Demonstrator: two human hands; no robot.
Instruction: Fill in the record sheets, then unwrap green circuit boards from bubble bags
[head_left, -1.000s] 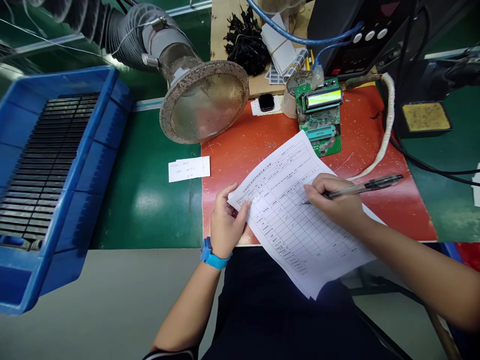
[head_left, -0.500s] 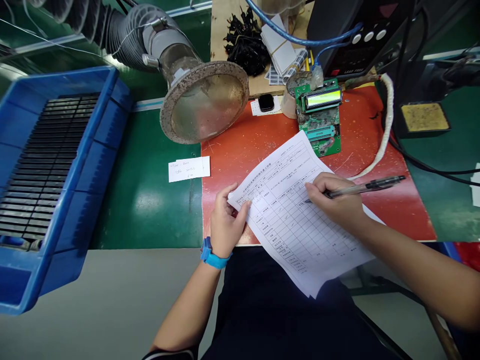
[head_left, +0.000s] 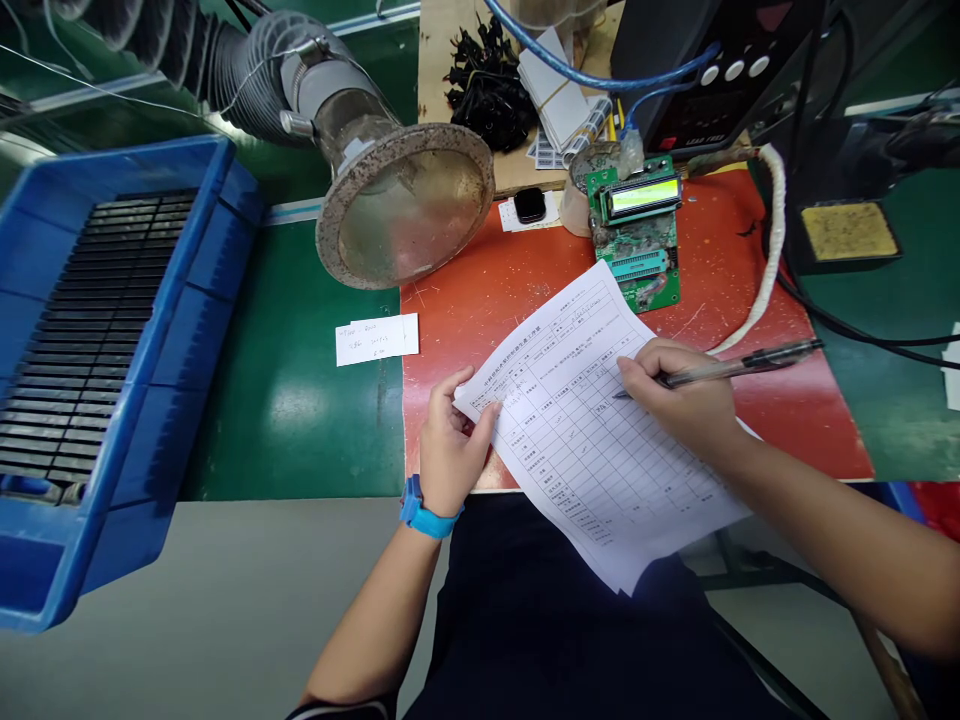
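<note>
**Green bench (head_left: 300,410), red mat (head_left: 540,265), and a pen (head_left: 772,358) at a printed form (head_left: 562,420)**

In the head view, the form lies slanted partly over the mat, its lower end reaching past the bench edge. A circuit board (head_left: 649,236) with a lit display sits just beyond the form's top corner; a paper slip (head_left: 375,340) lies to its left, and a blue crate (head_left: 202,300) stands farther left.

The left hand (head_left: 450,445) pinches the form's left corner between thumb and fingers. The right hand (head_left: 686,395) pinches the pen near its tip, which is at the grid. Light pressure and a steady left grip seem best, since the overhanging part looks unsupported; small strokes should suit the narrow cells.
</note>
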